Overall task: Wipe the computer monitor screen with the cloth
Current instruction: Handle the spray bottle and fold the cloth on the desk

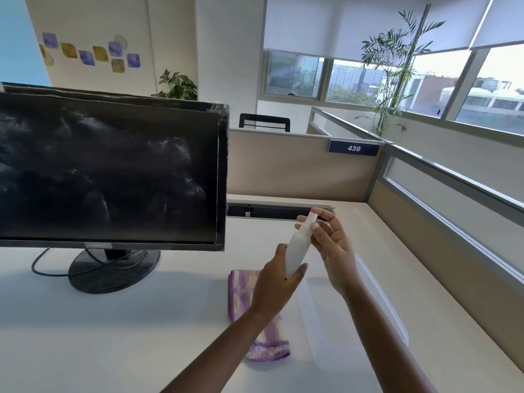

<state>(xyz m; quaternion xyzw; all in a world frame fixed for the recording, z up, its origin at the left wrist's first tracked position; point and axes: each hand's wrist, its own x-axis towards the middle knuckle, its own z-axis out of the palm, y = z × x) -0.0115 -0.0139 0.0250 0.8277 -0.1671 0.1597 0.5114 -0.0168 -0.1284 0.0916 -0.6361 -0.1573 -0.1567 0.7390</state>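
Note:
A black computer monitor (107, 177) stands at the left of the white desk; its dark screen carries pale smears and droplets. A folded purple-and-white cloth (241, 287) lies flat on the desk, partly under my left forearm. My left hand (276, 285) grips the base of a white spray bottle (297, 248), held upright above the cloth. My right hand (330, 239) has its fingertips on the bottle's narrow top, the other fingers spread.
The monitor's round base (113, 269) and a looping black cable (42, 265) sit on the desk (113, 336) at left. A clear plastic tray (354, 316) lies right of the cloth. Beige partitions (297, 168) wall the desk behind and at right.

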